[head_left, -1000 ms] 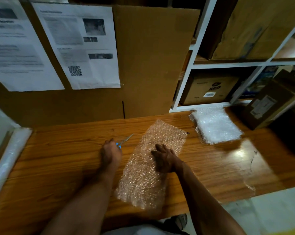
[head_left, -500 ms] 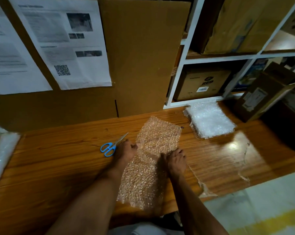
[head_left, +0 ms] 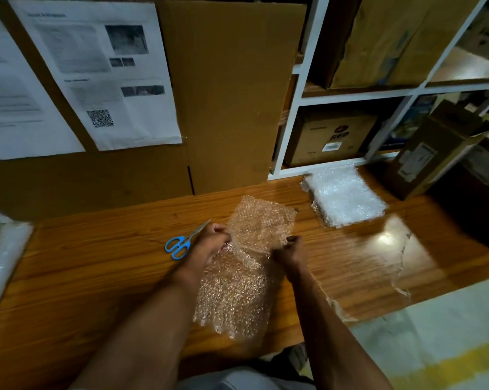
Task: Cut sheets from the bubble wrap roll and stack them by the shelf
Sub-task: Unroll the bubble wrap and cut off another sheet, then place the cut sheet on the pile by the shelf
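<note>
A clear bubble wrap sheet (head_left: 237, 277) lies on the wooden table (head_left: 97, 277), its far half lifted. The left hand (head_left: 209, 244) pinches its left edge, the right hand (head_left: 289, 251) its right edge. Blue-handled scissors (head_left: 181, 243) rest just left. A white stack of cut sheets (head_left: 346, 199) sits by the white shelf (head_left: 291, 130).

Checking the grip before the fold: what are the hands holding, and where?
Both grip the bubble wrap sheet: left hand its left edge, right hand its right edge.
</note>
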`<state>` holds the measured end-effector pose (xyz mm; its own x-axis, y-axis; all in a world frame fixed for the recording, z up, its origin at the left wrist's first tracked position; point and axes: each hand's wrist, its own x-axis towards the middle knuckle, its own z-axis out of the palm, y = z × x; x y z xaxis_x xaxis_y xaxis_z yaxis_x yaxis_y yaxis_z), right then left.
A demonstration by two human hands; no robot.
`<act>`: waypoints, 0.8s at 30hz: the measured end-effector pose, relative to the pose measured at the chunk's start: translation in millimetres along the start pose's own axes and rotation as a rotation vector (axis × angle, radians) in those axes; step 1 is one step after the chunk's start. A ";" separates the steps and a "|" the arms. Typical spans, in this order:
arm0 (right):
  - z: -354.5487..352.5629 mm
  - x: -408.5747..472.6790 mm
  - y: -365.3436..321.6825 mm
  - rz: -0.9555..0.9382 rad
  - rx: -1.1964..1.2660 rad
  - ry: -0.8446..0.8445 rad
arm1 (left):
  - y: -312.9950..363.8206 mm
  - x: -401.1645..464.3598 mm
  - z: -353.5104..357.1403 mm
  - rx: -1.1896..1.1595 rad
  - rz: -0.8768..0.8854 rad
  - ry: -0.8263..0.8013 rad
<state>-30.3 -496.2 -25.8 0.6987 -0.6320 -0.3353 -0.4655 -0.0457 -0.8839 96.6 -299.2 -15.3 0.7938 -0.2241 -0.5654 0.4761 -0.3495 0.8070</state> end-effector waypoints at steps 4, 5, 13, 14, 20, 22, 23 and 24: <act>-15.4 3.3 -23.5 0.017 0.300 0.009 | 20.2 -10.1 -4.3 -0.167 0.054 -0.094; -20.4 3.9 -34.5 0.013 0.337 0.007 | 27.0 -12.9 -6.1 -0.162 0.082 -0.106; -60.3 10.6 -107.1 -0.274 0.136 0.042 | 88.8 -38.4 -13.5 -0.154 0.248 -0.115; -66.8 11.6 -115.9 -0.315 0.074 0.043 | 97.1 -42.2 -13.8 -0.156 0.257 -0.111; -95.8 12.4 -163.1 -0.574 -0.443 -0.020 | 133.2 -66.4 -17.1 -0.118 0.387 -0.061; -101.9 12.7 -174.5 -0.649 -0.496 0.043 | 140.5 -71.9 -19.7 -0.091 0.433 -0.064; -104.4 12.6 -179.0 -0.675 -0.505 0.056 | 143.2 -74.5 -21.5 -0.070 0.452 -0.068; -106.4 12.4 -182.9 -0.701 -0.514 0.066 | 145.7 -76.4 -23.5 -0.049 0.465 -0.062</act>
<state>5.7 -578.0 166.5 0.8904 -0.3702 0.2649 -0.1383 -0.7744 -0.6174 114.2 -311.7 149.5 0.9036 -0.4014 -0.1496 0.0936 -0.1558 0.9833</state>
